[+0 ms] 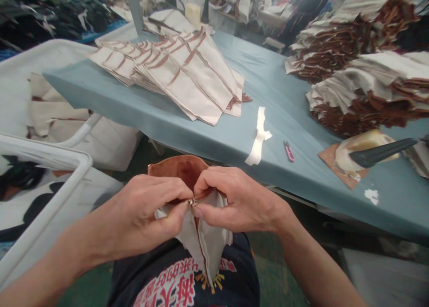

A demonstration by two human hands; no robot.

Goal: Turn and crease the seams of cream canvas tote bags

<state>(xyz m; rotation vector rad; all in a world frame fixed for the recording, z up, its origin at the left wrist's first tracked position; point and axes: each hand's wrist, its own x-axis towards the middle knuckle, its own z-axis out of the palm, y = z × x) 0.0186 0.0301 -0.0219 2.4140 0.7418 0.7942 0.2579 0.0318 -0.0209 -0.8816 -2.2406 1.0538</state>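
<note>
Between my two hands hangs a sewn fabric piece (214,235), off-white outside with a brown lining that shows at its open top. My left hand (150,204) pinches its upper edge at the middle seam between thumb and forefinger. Right beside it, my right hand (231,199) pinches the same edge, the thumbs almost meeting. The seam runs down to a pointed lower end over a dark printed apron (181,284). The fingertips hide the exact spot being pinched.
A blue-covered table (228,141) bears stacked off-white pieces (187,70), a white strip (258,137), pink thread snips (288,151) and a glue container with a black-handled brush (365,153). Brown-and-white piles (368,88) stand right. White bins (67,164) flank the left.
</note>
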